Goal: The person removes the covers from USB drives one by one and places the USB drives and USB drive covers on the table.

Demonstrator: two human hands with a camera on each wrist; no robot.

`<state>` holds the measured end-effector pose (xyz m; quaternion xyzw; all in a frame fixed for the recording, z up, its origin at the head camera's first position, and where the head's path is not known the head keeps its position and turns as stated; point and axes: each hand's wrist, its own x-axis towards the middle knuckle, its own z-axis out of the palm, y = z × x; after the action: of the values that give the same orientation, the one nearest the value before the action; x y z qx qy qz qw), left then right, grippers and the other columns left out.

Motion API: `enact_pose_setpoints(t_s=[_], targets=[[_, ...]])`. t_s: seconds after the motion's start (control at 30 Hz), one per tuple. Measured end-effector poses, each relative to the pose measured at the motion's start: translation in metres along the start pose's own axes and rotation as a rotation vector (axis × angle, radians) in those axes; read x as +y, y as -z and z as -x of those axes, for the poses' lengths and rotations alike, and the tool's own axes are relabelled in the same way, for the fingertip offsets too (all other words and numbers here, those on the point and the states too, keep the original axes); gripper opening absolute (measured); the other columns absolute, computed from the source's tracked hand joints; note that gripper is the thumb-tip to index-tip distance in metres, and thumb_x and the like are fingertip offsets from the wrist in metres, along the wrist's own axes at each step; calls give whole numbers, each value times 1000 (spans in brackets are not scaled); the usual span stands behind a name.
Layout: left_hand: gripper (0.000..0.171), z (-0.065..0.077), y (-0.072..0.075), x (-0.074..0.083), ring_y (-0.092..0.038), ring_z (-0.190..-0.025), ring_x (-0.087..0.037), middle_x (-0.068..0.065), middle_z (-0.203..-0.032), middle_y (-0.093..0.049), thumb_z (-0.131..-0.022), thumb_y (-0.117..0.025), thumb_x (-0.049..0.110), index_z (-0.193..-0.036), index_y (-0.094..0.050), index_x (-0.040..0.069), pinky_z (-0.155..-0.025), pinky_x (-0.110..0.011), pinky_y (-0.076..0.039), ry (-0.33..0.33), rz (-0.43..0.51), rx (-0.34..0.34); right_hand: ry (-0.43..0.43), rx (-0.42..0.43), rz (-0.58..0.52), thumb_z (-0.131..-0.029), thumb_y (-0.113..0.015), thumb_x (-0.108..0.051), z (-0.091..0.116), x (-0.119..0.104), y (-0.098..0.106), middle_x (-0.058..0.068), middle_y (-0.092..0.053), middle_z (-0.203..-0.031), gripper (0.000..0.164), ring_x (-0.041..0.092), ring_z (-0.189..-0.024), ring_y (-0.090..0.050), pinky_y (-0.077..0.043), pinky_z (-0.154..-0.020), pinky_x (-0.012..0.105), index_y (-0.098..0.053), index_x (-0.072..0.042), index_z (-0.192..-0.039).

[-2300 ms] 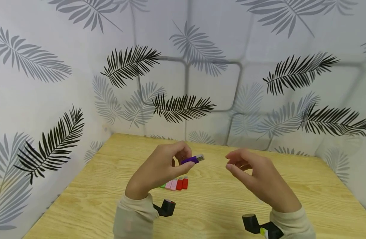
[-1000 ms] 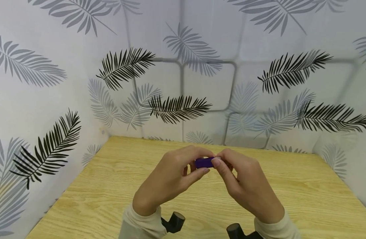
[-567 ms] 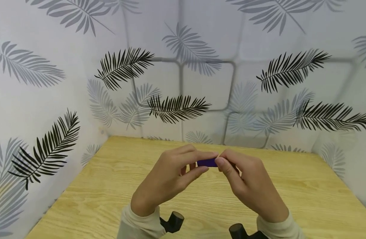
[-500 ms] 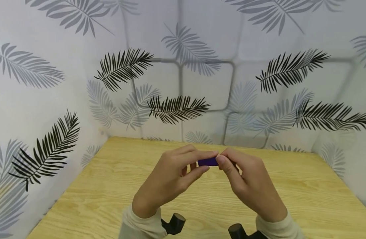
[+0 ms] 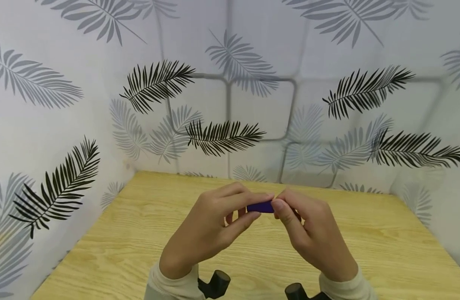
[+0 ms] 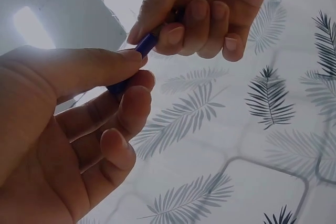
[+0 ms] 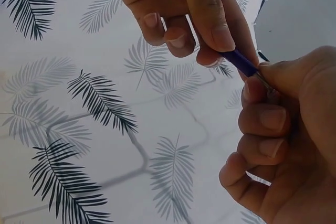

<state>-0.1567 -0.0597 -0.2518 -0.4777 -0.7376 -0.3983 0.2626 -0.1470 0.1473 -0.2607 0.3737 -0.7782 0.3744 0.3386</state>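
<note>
A purple USB stick is held level over the table between my two hands. The left hand pinches its body between thumb and straightened forefinger, with the other fingers loosely bent beneath. At the opposite end, the right hand grips the stick with thumb and curled forefinger, covering most of the metal plug. In the right wrist view a bit of the metal plug shows between the purple body and the right fingertips. From the left wrist, the purple stick runs from the left thumb up to the right fingers.
The wooden table spreads below both hands. Behind it stands a pale wall covering with leaf prints. Black camera mounts sit at the wrists, close above the table.
Earlier the left hand alone held the stick, plug bare, with several coloured USB sticks visible below. The right hand came in and took the plug end; those sticks no longer show.
</note>
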Motion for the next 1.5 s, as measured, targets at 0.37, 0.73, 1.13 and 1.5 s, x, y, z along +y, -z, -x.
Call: enact_pose_setpoints(t_s=[0.37,0.73,1.13,1.5], targets=[[31,-2,2,4,-52,-75,0,7,-93,-62,-89,-68,4,-118,-68,12,-54,-14,-41,0,22,22,65,105,-4,-97,-55,-5,-2,1,-6,-8,-44,-63,21,0,-52,-35,-31,-48,16,-57,-14,-79],[33,1,5,0,-51,-75,0,8,-94,-62,-89,-69,6,-120,-68,15,-55,-13,-42,13,23,-9,52,34,-19,-95,-56,0,-2,0,-4,-8,-40,-61,22,-1,-52,-33,-30,-47,14,-56,-14,-79],[32,3,7,-3,-52,-74,0,10,-95,-62,-90,-68,7,-121,-67,16,-56,-17,-44,71,19,-42,33,-8,-9,-95,-56,1,-3,2,-7,-9,-40,-62,23,-1,-51,-33,-31,-47,13,-57,-17,-80],[31,4,8,-6,-51,-73,1,11,-96,-63,-91,-67,8,-121,-67,17,-56,-17,-45,75,1,-65,-7,-8,2,-94,-57,2,-2,2,-11,-9,-41,-62,24,0,-50,-34,-31,-47,14,-57,-17,-80]])
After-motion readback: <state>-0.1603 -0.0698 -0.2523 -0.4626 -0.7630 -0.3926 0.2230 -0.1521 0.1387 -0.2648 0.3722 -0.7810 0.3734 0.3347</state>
